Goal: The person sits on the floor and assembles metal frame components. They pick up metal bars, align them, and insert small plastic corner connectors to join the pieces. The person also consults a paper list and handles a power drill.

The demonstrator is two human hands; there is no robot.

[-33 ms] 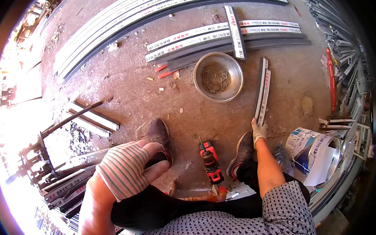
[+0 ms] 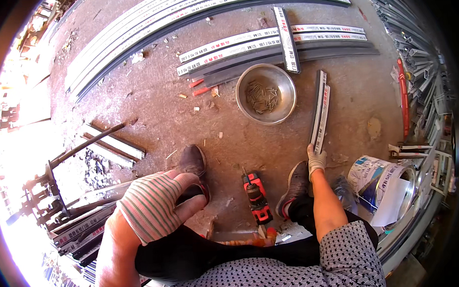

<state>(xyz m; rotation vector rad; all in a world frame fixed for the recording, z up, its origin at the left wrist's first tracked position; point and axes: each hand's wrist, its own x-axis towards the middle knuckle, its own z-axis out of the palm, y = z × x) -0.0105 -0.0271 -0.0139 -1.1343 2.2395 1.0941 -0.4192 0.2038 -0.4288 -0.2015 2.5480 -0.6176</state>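
Observation:
My right hand, in a pale knitted glove, grips the near end of a pair of short metal profiles with white printed film, lying side by side and pointing away from me. My left hand, in a striped fingerless glove, lies over my left knee with thumb apart and holds nothing. Between my shoes is a red and black cordless drill with a bit fitted. Beyond it sits a steel bowl with many screws inside.
Long film-covered profiles lie at the far side, with shorter ones nearer and one laid across. A machine with a long handle stands left, beside stacked profiles. A paint bucket lies right, near a metal pile.

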